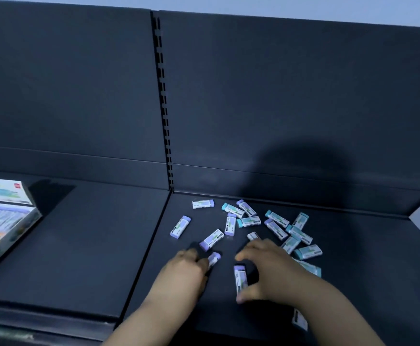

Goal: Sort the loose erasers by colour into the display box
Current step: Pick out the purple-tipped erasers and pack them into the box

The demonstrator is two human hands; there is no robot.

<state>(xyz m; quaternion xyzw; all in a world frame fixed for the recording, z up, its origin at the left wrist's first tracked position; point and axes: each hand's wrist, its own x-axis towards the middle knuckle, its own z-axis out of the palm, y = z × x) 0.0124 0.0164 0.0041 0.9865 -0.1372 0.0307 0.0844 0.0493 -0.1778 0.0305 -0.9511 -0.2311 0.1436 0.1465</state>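
the sorting looks barely begun. the white cardboard display box sits at the far left of the dark metal shelf, well apart from the work. rows of sleeved erasers show inside it, but blur hides whether they are grouped by colour. the loose purple and teal erasers in white paper sleeves lie scattered on the shelf's right section, colours mixed, with the teal ones mostly further right.

the left hand is curled, its fingertips pinching one end of a small purple eraser near the scatter's front edge. the right hand arches over a second purple eraser, thumb at its near end and forefinger past its far end. i cannot tell whether that grip has closed. it seems purple is being gathered first. nearly the whole scatter is left to carry across to the box.
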